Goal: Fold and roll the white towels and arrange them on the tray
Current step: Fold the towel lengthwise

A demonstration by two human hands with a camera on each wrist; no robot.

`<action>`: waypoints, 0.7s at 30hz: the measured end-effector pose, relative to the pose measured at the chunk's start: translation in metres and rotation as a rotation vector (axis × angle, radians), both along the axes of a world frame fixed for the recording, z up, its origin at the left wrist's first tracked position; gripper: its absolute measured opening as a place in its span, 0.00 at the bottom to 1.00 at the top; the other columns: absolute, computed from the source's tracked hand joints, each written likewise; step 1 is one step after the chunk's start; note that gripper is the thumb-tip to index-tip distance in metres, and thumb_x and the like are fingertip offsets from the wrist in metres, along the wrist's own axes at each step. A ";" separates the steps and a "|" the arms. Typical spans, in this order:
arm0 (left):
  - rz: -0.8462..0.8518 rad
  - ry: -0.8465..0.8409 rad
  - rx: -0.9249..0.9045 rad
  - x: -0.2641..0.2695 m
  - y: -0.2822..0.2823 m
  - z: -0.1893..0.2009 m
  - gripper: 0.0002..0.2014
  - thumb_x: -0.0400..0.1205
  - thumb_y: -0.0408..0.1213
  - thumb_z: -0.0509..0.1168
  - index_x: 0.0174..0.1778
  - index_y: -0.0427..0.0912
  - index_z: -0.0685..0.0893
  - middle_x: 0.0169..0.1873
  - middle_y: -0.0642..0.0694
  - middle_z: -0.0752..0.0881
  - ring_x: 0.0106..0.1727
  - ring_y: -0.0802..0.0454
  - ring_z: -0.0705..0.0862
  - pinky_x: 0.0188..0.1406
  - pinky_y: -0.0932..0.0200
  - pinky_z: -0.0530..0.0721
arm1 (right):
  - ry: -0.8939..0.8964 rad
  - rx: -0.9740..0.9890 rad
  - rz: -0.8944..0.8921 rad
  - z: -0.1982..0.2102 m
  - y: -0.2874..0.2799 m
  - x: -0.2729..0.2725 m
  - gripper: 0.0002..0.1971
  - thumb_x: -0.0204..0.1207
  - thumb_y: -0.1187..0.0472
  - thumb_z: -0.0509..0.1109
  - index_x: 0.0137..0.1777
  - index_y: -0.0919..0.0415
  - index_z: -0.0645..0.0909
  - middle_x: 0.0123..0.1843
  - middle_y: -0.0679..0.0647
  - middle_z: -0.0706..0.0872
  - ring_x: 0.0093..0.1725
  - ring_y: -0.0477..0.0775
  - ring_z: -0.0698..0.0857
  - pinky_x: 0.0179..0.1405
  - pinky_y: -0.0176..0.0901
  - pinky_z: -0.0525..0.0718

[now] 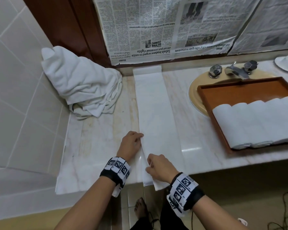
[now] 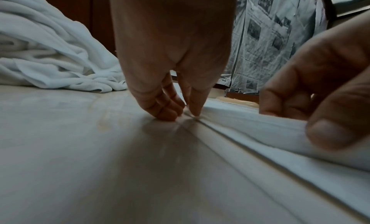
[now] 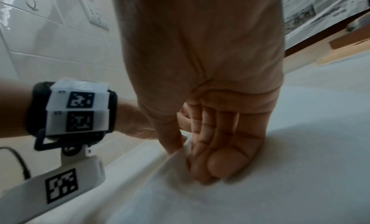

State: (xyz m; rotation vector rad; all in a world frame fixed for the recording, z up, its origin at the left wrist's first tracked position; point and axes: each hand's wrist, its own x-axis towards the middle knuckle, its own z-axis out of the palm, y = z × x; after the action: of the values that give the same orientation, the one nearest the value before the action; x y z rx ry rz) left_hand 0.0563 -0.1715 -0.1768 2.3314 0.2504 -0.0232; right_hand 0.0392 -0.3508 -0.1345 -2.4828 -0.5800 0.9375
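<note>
The long white towel folded into a narrow strip (image 1: 154, 112) lies on the pale marble counter (image 1: 96, 138), its long axis running straight away from me toward the newspaper-covered wall (image 1: 150, 27). My left hand (image 1: 131, 144) pinches its left edge partway up; my right hand (image 1: 158, 169), nearer me, pinches the near end. I judge rolling should start here, heading away, before joining the rolled towels (image 1: 256, 122) on the brown wooden tray (image 1: 243, 90) to my right.

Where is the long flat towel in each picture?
Head: the long towel runs up the middle of the counter, both hands at its near end.
Left wrist: it lies along the right side.
Right wrist: it fills the lower right.
Shared landmark: the newspaper on the wall behind.
</note>
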 end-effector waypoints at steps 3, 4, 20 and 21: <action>0.003 0.032 -0.014 -0.014 -0.002 0.005 0.16 0.83 0.33 0.67 0.67 0.44 0.86 0.57 0.45 0.86 0.55 0.51 0.85 0.62 0.64 0.77 | 0.001 0.132 -0.124 -0.001 -0.011 0.003 0.10 0.81 0.49 0.67 0.54 0.54 0.81 0.49 0.52 0.86 0.48 0.52 0.84 0.52 0.48 0.85; 0.015 0.043 -0.043 -0.019 -0.004 0.006 0.17 0.83 0.34 0.67 0.69 0.44 0.84 0.57 0.46 0.87 0.55 0.53 0.85 0.63 0.64 0.77 | -0.056 0.172 -0.163 -0.002 -0.015 0.007 0.10 0.82 0.49 0.66 0.52 0.53 0.82 0.46 0.50 0.87 0.47 0.51 0.84 0.50 0.48 0.85; 0.053 0.136 0.095 -0.031 -0.038 0.000 0.26 0.85 0.46 0.66 0.80 0.50 0.71 0.75 0.47 0.71 0.72 0.44 0.69 0.74 0.45 0.72 | -0.449 -0.144 -0.007 -0.054 -0.078 0.070 0.31 0.86 0.42 0.33 0.88 0.49 0.41 0.88 0.42 0.39 0.87 0.49 0.40 0.85 0.58 0.40; 0.049 0.169 0.179 -0.032 -0.042 0.002 0.29 0.85 0.52 0.63 0.82 0.53 0.67 0.80 0.49 0.64 0.76 0.42 0.64 0.75 0.43 0.70 | -0.459 -0.100 -0.017 -0.051 -0.074 0.068 0.31 0.86 0.43 0.34 0.88 0.51 0.45 0.89 0.43 0.43 0.87 0.49 0.42 0.85 0.58 0.41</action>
State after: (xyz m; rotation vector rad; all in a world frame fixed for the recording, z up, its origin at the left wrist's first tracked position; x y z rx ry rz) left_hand 0.0243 -0.2130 -0.1752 2.5029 0.4080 -0.1813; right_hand 0.1077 -0.4250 -0.1852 -2.8044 -0.6644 0.3902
